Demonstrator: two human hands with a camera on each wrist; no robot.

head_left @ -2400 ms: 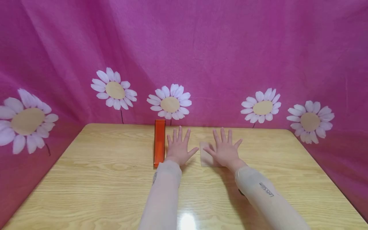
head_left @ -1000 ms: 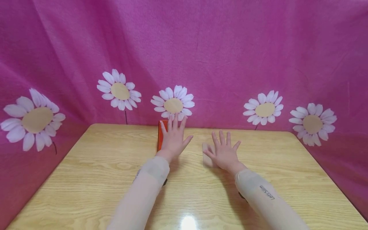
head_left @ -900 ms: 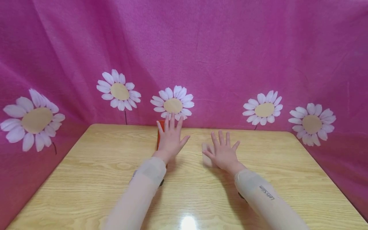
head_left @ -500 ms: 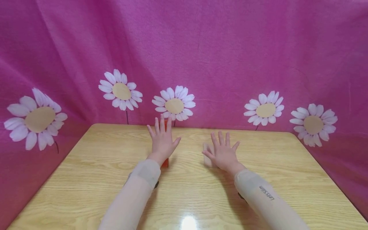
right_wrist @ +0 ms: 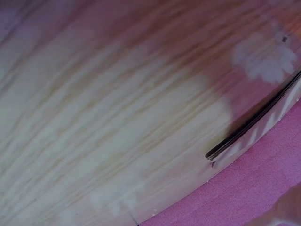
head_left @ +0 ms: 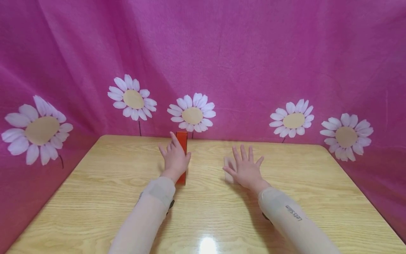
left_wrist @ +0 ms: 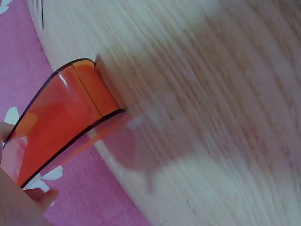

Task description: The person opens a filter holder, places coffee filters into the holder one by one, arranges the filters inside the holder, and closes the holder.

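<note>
In the head view, the left hand (head_left: 175, 158) is at a tall, see-through orange plastic piece (head_left: 182, 176), thumb to its right and the other fingers to its left. The left wrist view shows this orange piece (left_wrist: 61, 122) with dark edges and a curved end near the table, and the hand's fingers gripping its far part. To the right, the right hand (head_left: 248, 171) has its fingers spread and straight, overlapping a pale rectangular panel (head_left: 229, 173) that it partly hides. A thin, dark-edged thing (right_wrist: 254, 125) and part of the right hand (right_wrist: 282, 212) show in the right wrist view.
Both hands are over a light wood-grain table (head_left: 203, 211). Its far edge meets a magenta cloth (head_left: 241, 70) printed with white daisies, which also hangs along both sides. A bright light reflection lies on the table near the front.
The left hand has moved left onto the orange piece, and its spread fingers have drawn in around it. The right hand stays spread in nearly the same place.
</note>
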